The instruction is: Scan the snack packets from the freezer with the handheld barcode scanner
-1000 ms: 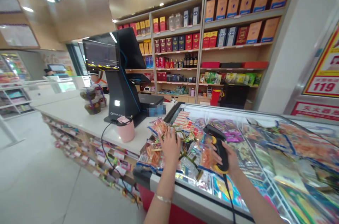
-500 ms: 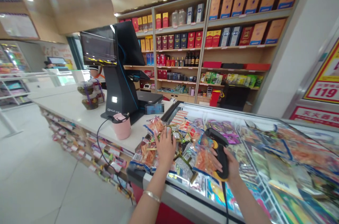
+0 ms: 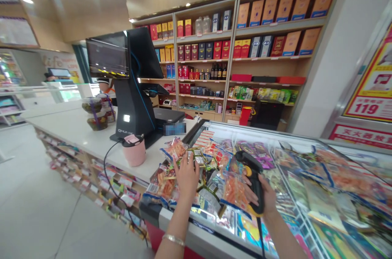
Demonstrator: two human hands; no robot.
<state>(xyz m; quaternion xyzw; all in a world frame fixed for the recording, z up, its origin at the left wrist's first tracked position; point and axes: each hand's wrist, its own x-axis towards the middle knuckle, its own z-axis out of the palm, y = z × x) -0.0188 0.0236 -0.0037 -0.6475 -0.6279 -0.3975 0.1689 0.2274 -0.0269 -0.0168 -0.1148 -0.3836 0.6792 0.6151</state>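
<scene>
My right hand (image 3: 268,195) is wrapped round the grip of a black and yellow barcode scanner (image 3: 256,183), whose cable hangs down. Just left of the scanner lies a clear snack bag (image 3: 235,189) with orange-brown pieces inside; whether my fingertips touch it is unclear. On the heap of packets, my left hand (image 3: 187,176) rests palm down with its fingers stretched out and a little apart. Beside it are another snack bag (image 3: 176,149) above and a blue-edged bag (image 3: 163,183) to the left. What lies under the left palm is hidden.
A glass-topped chest (image 3: 318,206) holding many packets runs to the right. On the white counter (image 3: 76,138) stand a pink cup (image 3: 134,152), a black checkout terminal (image 3: 134,108) and stacked jars (image 3: 97,117). Shelves of boxed bottles (image 3: 203,52) line the back wall.
The camera has turned slightly, so the surroundings sit a little further left and the shelves lower. Both hands have barely moved over the packets, and the scanner remains in my right hand.
</scene>
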